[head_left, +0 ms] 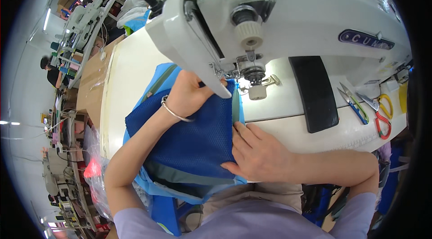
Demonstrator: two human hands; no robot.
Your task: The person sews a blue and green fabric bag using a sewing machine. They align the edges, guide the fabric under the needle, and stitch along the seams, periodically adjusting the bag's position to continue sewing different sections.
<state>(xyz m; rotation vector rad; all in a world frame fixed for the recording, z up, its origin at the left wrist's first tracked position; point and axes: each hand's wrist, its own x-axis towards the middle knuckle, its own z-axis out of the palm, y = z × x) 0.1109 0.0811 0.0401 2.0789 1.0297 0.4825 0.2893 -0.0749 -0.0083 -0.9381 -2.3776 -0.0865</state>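
A dark blue mesh fabric piece (pixel 198 135) with light blue and grey edging lies on the sewing table in front of me. Its far right corner is under the needle area of the white sewing machine (pixel 306 9). My left hand (pixel 191 92), with a bracelet at its wrist, pinches the fabric close to the presser foot; its fingertips are partly hidden by the machine head. My right hand (pixel 261 153) grips the fabric's right edge nearer to me, thumb on the mesh and fingers along the border. The fabric's near end hangs over the table edge towards my lap.
A black phone (pixel 313 95) lies on the table right of the needle. Farther right are thread snips (pixel 355 104) and scissors (pixel 380 113) with yellow and red handles. Cardboard (pixel 92 79) adjoins the table's left side. Other machines and a person (pixel 54 72) are at far left.
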